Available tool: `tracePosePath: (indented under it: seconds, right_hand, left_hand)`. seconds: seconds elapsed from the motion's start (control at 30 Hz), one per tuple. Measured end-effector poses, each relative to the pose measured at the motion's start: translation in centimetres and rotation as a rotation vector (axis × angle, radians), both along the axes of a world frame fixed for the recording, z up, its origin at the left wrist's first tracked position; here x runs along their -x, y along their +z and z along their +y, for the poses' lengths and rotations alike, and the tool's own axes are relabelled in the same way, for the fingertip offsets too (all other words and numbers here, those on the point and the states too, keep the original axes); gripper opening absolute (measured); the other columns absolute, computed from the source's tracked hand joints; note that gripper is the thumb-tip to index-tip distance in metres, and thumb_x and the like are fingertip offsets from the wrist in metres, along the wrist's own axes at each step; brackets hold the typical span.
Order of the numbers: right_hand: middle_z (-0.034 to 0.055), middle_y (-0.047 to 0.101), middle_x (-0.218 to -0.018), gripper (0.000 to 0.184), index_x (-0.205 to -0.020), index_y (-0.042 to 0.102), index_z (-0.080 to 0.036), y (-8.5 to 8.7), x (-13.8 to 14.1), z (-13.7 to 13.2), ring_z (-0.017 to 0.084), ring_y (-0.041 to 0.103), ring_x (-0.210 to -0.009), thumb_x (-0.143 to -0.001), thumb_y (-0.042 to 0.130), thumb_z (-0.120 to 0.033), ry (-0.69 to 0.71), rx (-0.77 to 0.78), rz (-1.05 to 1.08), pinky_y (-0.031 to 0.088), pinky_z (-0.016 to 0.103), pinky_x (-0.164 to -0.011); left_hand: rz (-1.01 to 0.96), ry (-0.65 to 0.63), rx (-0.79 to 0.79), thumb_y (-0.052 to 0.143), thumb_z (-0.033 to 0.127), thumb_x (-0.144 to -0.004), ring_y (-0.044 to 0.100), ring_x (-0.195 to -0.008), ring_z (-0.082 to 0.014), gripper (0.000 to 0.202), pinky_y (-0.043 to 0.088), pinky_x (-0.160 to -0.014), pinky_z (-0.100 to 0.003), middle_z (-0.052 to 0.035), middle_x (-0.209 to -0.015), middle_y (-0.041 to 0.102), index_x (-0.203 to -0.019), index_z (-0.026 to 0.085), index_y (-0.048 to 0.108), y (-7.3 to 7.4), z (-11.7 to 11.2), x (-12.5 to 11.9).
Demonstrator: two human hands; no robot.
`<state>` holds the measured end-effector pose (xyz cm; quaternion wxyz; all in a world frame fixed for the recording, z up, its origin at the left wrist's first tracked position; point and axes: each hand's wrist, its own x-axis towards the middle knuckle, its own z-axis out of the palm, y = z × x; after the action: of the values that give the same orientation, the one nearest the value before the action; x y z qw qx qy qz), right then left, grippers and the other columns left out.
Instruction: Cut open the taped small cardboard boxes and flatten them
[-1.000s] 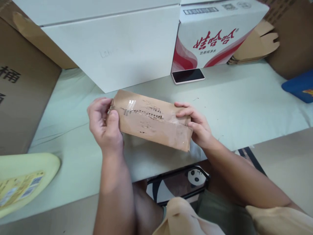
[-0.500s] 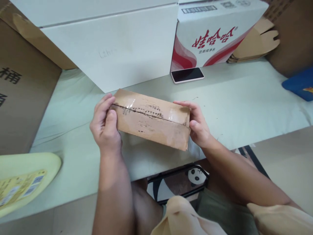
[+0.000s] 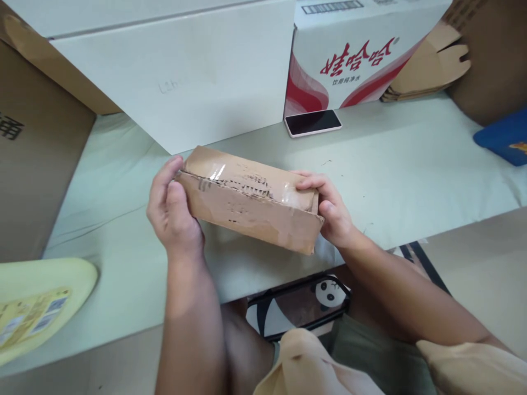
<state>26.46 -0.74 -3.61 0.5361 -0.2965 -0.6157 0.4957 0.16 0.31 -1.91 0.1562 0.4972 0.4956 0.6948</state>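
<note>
A small brown cardboard box (image 3: pixel 247 211) is held up in front of me, tilted with its right end lower. A split seam runs along its face, with torn, scuffed patches and bits of clear tape; the front flap stands slightly lifted at the right end. My left hand (image 3: pixel 171 206) grips the left end, thumb in front and fingers around the back edge. At the other end, my right hand (image 3: pixel 327 206) holds on with its fingers over the upper flap and the thumb at the corner. The box's inside and underside are hidden.
A pale green cloth covers the table (image 3: pixel 379 181). Behind stand a large white box (image 3: pixel 206 77) and a white-and-red carton (image 3: pixel 354 66), with a phone (image 3: pixel 313 123) before it. A yellow container (image 3: pixel 45 302) lies left, a blue object (image 3: pixel 502 140) right, folded cardboard (image 3: pixel 432 68) beyond.
The seam has parted: the front flap now stands out from the upper flap, most at the right end. My right fingers have moved onto the upper flap. The view has shifted slightly.
</note>
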Motion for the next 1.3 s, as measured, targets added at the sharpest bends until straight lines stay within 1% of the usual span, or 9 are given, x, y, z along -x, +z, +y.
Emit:
tracePosePath:
  seconds: [0.13,0.33,0.53,0.67,0.83,0.97,1.1,1.17,1.3]
  right_hand:
    - [0.0067,0.065,-0.137,0.037,-0.116,0.067,-0.032,-0.2,0.2,0.0,0.03,0.061,-0.134,-0.099,0.056,-0.063,0.001,-0.015,0.067,0.047,0.055,-0.117]
    - [0.0078,0.066,-0.135,0.039,-0.112,0.066,-0.031,-0.4,0.4,0.2,0.031,0.062,-0.131,-0.094,0.062,-0.065,-0.019,-0.009,0.05,0.051,0.055,-0.112]
    - [0.0087,0.064,-0.138,0.045,-0.111,0.062,-0.03,-0.7,0.1,0.3,0.03,0.062,-0.13,-0.091,0.066,-0.07,-0.024,-0.03,-0.021,0.053,0.053,-0.108]
    - [0.0081,0.063,-0.138,0.043,-0.114,0.061,-0.031,-0.9,-0.1,0.4,0.029,0.062,-0.13,-0.092,0.067,-0.067,-0.007,-0.076,-0.022,0.053,0.052,-0.107]
    - [0.0076,0.063,-0.138,0.036,-0.118,0.062,-0.032,-1.1,0.1,0.5,0.028,0.064,-0.129,-0.098,0.061,-0.061,0.048,-0.092,0.06,0.054,0.05,-0.107]
    - [0.0088,0.062,-0.137,0.043,-0.115,0.062,-0.03,-0.7,0.0,0.3,0.031,0.061,-0.133,-0.097,0.055,-0.069,-0.019,-0.105,-0.033,0.052,0.055,-0.111]
    - [0.0092,0.056,-0.143,0.05,-0.11,0.068,-0.029,1.1,-0.4,-0.6,0.035,0.051,-0.144,-0.096,0.05,-0.074,-0.224,-0.269,-0.227,0.042,0.061,-0.122]
    - [0.0084,0.057,-0.14,0.043,-0.106,0.07,-0.029,2.1,-0.5,-1.0,0.034,0.054,-0.14,-0.098,0.052,-0.067,-0.237,-0.392,-0.285,0.041,0.06,-0.123]
    - [0.0092,0.063,-0.129,0.022,-0.103,0.07,-0.027,3.0,-0.3,-1.4,0.029,0.064,-0.123,-0.097,0.062,-0.047,-0.212,-0.531,-0.318,0.05,0.057,-0.117]
  left_hand:
    - [0.069,-0.034,-0.052,0.064,0.05,-0.096,0.068,-0.123,-0.0282,0.043,0.048,-0.115,-0.052,-0.0072,-0.127,0.074,-0.123,0.02,0.077,-0.9,0.4,0.9]
    - [0.077,-0.08,-0.051,0.068,0.022,-0.085,0.069,-0.126,-0.0267,0.031,0.051,-0.112,-0.049,-0.0033,-0.128,0.077,-0.112,0.027,0.083,-1.0,0.8,1.4]
    - [0.108,-0.035,-0.012,0.064,0.015,-0.08,0.071,-0.12,-0.0256,0.028,0.051,-0.112,-0.051,-0.003,-0.12,0.079,-0.098,0.024,0.084,-0.1,0.5,1.0]
    - [0.107,-0.041,-0.007,0.064,0.017,-0.079,0.071,-0.119,-0.0252,0.027,0.051,-0.112,-0.05,-0.0021,-0.119,0.079,-0.095,0.025,0.085,0.0,0.5,1.0]
    - [0.082,-0.057,-0.074,0.064,0.027,-0.085,0.072,-0.119,-0.0261,0.029,0.051,-0.11,-0.051,-0.0024,-0.12,0.08,-0.107,0.025,0.083,-0.3,0.6,0.9]
    - [0.089,-0.061,-0.109,0.065,0.042,-0.09,0.071,-0.118,-0.0271,0.034,0.05,-0.111,-0.054,-0.0036,-0.12,0.078,-0.115,0.024,0.08,-0.5,0.7,0.9]
    - [0.1,-0.111,-0.091,0.071,0.045,-0.089,0.07,-0.123,-0.0288,0.029,0.048,-0.114,-0.054,-0.0052,-0.122,0.077,-0.106,0.023,0.078,-0.8,0.8,0.8]
    - [0.107,-0.122,-0.095,0.072,0.042,-0.089,0.07,-0.122,-0.0274,0.027,0.049,-0.113,-0.053,-0.0056,-0.122,0.076,-0.107,0.022,0.078,-0.9,0.9,0.8]
    - [0.123,-0.109,-0.115,0.071,0.044,-0.09,0.069,-0.121,-0.0268,0.028,0.049,-0.113,-0.052,-0.0059,-0.121,0.075,-0.106,0.022,0.078,-1.1,1.0,0.9]
